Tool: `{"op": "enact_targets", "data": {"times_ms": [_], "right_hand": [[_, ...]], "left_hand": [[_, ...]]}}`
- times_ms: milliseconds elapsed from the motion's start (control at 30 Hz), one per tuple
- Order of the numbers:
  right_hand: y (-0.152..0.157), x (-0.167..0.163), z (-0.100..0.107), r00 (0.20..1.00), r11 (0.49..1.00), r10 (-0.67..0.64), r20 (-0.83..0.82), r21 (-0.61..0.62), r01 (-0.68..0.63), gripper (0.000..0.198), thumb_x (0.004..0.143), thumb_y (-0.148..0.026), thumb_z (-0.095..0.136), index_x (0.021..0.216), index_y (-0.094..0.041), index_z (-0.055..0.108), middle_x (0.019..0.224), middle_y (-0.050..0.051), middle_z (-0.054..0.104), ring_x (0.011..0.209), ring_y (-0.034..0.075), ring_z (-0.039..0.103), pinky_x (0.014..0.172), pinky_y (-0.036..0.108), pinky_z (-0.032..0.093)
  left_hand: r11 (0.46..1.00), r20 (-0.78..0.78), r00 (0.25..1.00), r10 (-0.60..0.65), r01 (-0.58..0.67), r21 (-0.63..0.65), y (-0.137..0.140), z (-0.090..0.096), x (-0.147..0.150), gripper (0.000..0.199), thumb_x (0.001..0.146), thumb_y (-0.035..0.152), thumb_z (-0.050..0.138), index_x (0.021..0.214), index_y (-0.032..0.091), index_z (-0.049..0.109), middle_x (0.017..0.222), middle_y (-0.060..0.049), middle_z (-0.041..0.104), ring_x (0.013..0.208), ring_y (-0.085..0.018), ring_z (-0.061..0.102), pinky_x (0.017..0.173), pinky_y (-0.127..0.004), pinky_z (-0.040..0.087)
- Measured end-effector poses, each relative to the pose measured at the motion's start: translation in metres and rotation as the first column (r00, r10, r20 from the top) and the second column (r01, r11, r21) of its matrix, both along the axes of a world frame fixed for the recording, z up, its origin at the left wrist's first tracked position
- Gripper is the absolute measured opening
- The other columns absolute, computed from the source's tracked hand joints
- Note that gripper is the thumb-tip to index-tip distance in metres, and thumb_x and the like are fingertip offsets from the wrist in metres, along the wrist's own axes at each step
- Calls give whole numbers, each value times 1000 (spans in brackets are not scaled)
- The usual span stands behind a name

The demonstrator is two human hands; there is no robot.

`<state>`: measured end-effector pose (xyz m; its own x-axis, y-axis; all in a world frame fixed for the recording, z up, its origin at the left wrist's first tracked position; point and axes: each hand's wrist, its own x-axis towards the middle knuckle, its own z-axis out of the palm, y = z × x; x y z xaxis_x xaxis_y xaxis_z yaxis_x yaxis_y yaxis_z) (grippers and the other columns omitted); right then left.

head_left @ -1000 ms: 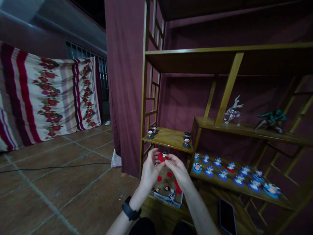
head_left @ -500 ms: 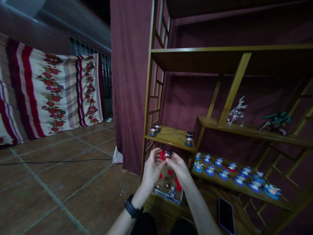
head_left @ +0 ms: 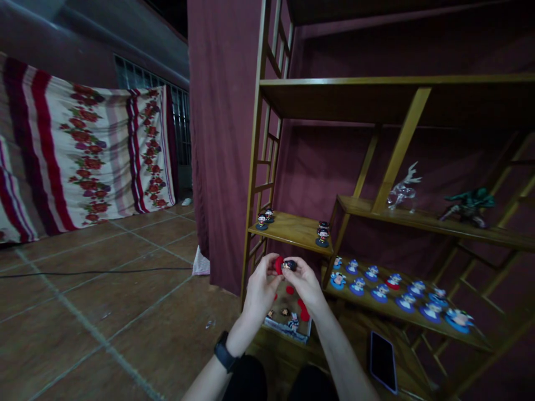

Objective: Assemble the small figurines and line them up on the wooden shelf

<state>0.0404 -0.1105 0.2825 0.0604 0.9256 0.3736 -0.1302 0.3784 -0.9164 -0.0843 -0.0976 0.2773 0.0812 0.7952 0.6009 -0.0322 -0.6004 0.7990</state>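
Note:
My left hand (head_left: 262, 287) pinches a round red base (head_left: 278, 265), and my right hand (head_left: 305, 284) grips the small dark-haired figurine (head_left: 288, 265) against it. Figurine and base lie sideways at my fingertips; whether they are fully joined I cannot tell. Just below my hands is a shallow box (head_left: 288, 333) with several red discs (head_left: 304, 310), small figurine pieces (head_left: 285, 312) and a blue-and-white piece (head_left: 293, 323) inside. My hands partly cover the box. Beyond them, dark-haired figurines on dark bases (head_left: 322, 238) stand in pairs at both ends of a small shelf (head_left: 292, 229).
Blue-and-white figurines (head_left: 380, 293) stand in rows on the lower right shelf. Above them are a clear deer ornament (head_left: 403, 192) and a green figure (head_left: 472, 206). A phone (head_left: 383, 362) lies at lower right. A cable (head_left: 96, 273) crosses the tiled floor.
The figurine has turned slightly between my fingers, showing more of its dark hair. Both hands keep hold of it, and the view has shifted a little.

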Motion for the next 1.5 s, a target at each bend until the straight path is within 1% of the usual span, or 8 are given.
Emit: {"op": "enact_targets", "data": {"times_ms": [133,233,333,433,667,933,1200,1500], "right_hand": [[2,4,2,1000,1000,17,12,-23,-17,38,64,-38,67,97,-20,57,96,6,63,84,18,60,74,32,49],[3,6,4,999,999,-4,31,-51,6,42,64,-39,67,100,-19,58,96,7,63,82,18,59,68,31,49],[3,6,5,999,997,-24,48,-71,28,43,64,-38,68,101,-18,59,93,7,63,78,17,59,67,31,49],[3,6,6,998,997,-31,62,-62,35,43,64,-37,67,102,-19,59,92,6,63,74,15,58,69,32,48],[1,9,9,998,999,5,60,-54,-1,42,63,-34,68,101,-21,58,89,4,64,79,16,59,79,35,46],[2,6,3,996,997,72,50,-21,-71,43,63,-32,70,103,-21,57,97,5,65,89,18,60,85,36,46],[5,9,-4,991,997,75,111,-24,-73,38,62,-32,70,96,-19,59,91,4,64,83,17,61,81,35,47],[10,11,19,979,996,44,201,72,-60,37,61,-30,71,94,-20,62,95,4,62,83,17,60,77,33,49]], "left_hand": [[948,331,936,-119,206,-241,9,0,2,45,58,17,73,99,14,55,95,-9,64,84,-16,61,76,-29,48],[813,508,836,-210,438,-385,15,-1,-2,42,58,16,74,97,11,58,92,-10,67,81,-16,63,77,-29,48],[693,601,763,-239,568,-445,18,-2,-7,40,60,11,72,98,11,61,93,-10,68,80,-14,64,76,-25,49],[647,625,741,-245,605,-464,19,-1,-8,39,62,7,70,100,10,62,95,-11,68,79,-13,64,76,-22,49],[671,601,746,-285,604,-431,19,2,-8,44,61,10,72,104,11,62,100,-11,67,87,-16,64,84,-25,46],[805,483,850,-211,432,-407,21,-9,-5,48,52,16,77,97,12,64,96,-11,68,86,-18,63,87,-33,43],[759,491,836,-246,481,-439,13,-13,-6,48,57,21,75,102,10,62,100,-14,67,86,-19,63,85,-32,45],[757,561,789,-248,520,-396,14,1,-8,50,61,18,73,108,13,58,108,-13,63,93,-17,61,85,-29,45]]}}
